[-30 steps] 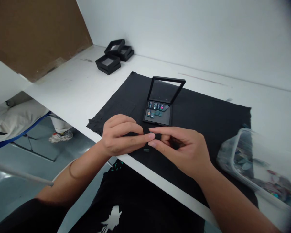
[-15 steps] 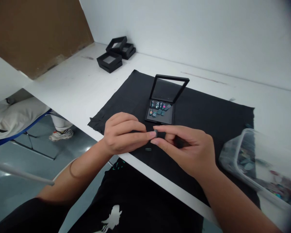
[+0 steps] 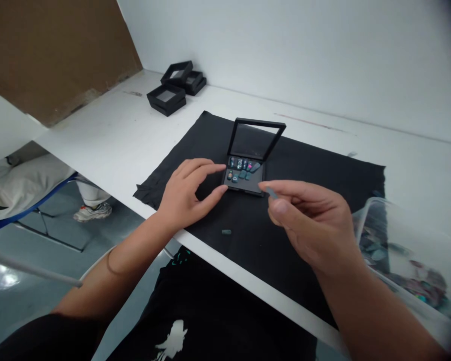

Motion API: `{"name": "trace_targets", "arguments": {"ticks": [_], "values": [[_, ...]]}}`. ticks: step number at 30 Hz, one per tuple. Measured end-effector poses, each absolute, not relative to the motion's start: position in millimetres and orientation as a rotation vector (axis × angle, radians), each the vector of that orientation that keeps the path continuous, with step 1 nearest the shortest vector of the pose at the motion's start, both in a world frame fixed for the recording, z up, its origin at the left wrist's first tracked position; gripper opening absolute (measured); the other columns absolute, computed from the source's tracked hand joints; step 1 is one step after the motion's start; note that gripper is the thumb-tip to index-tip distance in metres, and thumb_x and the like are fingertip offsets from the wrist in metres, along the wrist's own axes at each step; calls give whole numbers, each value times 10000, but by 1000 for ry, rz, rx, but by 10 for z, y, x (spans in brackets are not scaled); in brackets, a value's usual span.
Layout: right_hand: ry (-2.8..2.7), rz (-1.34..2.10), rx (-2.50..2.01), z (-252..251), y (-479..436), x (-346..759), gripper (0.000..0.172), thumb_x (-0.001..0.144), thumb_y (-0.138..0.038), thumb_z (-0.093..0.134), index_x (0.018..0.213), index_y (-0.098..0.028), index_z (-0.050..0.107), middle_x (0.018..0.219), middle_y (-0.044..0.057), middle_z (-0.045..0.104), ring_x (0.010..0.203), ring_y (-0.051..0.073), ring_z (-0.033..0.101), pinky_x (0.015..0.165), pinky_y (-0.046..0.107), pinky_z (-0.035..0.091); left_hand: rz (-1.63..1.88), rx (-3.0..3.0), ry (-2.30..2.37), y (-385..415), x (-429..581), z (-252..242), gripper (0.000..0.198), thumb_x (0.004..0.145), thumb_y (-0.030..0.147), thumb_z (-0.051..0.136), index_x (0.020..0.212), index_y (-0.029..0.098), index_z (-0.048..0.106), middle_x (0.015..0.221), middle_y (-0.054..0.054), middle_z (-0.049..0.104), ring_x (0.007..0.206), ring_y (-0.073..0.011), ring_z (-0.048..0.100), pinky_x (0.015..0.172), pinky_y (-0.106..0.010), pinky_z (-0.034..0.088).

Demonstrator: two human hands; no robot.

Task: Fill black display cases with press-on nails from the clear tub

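A black display case (image 3: 245, 188) stands on a black cloth with its clear-windowed lid raised. Several dark teal press-on nails (image 3: 242, 174) lie inside, some decorated, in two rough rows. My left hand (image 3: 190, 193) is at the case's left edge, thumb and index finger spread apart; whether they touch it I cannot tell. Just right of the case, my right hand (image 3: 315, 220) pinches a grey-teal press-on nail (image 3: 271, 192) between thumb and index finger. Another dark press-on nail (image 3: 226, 232) lies on the cloth near the front edge.
A clear plastic tub (image 3: 398, 288) of assorted nails sits at the right, partly behind my right forearm. Stacked black cases (image 3: 167, 99) stand at the back left by the wall. The black cloth (image 3: 323, 170) covers part of the white table (image 3: 108, 120). Another person's shoe (image 3: 92, 212) shows below left.
My hands have parted. The left opened and moved up to the case's left side; the right moved right with the press-on nail. The view shifted slightly.
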State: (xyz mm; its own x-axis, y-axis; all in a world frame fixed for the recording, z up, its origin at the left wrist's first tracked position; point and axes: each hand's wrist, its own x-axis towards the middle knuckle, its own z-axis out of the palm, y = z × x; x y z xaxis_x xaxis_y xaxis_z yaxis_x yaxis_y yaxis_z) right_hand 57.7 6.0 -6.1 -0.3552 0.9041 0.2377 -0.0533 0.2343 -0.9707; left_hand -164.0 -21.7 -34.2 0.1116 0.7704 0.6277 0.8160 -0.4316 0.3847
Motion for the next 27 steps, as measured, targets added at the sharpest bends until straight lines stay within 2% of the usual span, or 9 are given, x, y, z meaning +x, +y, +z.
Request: {"name": "trace_targets", "arguments": {"ticks": [2,7,11,16,21,24,27], "values": [[-1596,1282,-861,-97,120,609,191,815,-314,776,996,-275,819,548,-64,472,483,89,370,450,267,315,-1145,-2338,-1785,-204,-1660,-362,389,1006,417,590,1296,161,628,1276,-121,686,1212,-245,625,1062,-421,490],[-1926,628,-1181,-265,287,671,241,846,-333,756,1058,-238,816,570,-66,490,503,86,416,542,283,380,-1110,-2409,-1902,-195,-1690,-385,496,1099,441,318,1364,112,579,1397,-140,628,1342,-253,537,1170,-456,390],[-2018,587,-1360,-351,425,689,303,844,-414,741,1062,-218,819,560,-49,563,497,110,479,558,301,405,-1001,-2475,-1930,-209,-1662,-362,510,1094,465,311,1381,141,580,1443,-128,603,1379,-262,503,1184,-479,375],[-2038,664,-1505,-327,551,637,321,819,-461,748,1056,-256,816,609,-28,624,539,140,544,557,306,409,-730,-2500,-2007,-218,-1608,-347,495,1067,512,404,1407,192,567,1483,-100,589,1417,-300,471,1160,-523,379],[-2041,729,-1470,-330,637,635,351,800,-464,765,1086,-262,796,624,-30,632,525,133,525,545,297,403,-664,-2505,-1951,-209,-1599,-367,507,1055,516,445,1430,191,549,1500,-114,578,1424,-312,480,1161,-517,376],[-1989,708,-1357,-362,662,641,380,843,-436,720,1166,-243,770,597,-31,611,523,136,511,552,293,398,-658,-2525,-1947,-210,-1608,-360,506,1066,507,419,1460,210,535,1514,-104,567,1435,-306,479,1166,-517,381],[-2075,595,-1357,-356,656,614,379,923,-438,619,1230,-266,757,661,0,674,575,162,566,576,306,391,-644,-2558,-1944,-222,-1616,-350,509,1073,513,391,1499,262,511,1571,-84,508,1485,-311,417,1197,-552,357]]}}
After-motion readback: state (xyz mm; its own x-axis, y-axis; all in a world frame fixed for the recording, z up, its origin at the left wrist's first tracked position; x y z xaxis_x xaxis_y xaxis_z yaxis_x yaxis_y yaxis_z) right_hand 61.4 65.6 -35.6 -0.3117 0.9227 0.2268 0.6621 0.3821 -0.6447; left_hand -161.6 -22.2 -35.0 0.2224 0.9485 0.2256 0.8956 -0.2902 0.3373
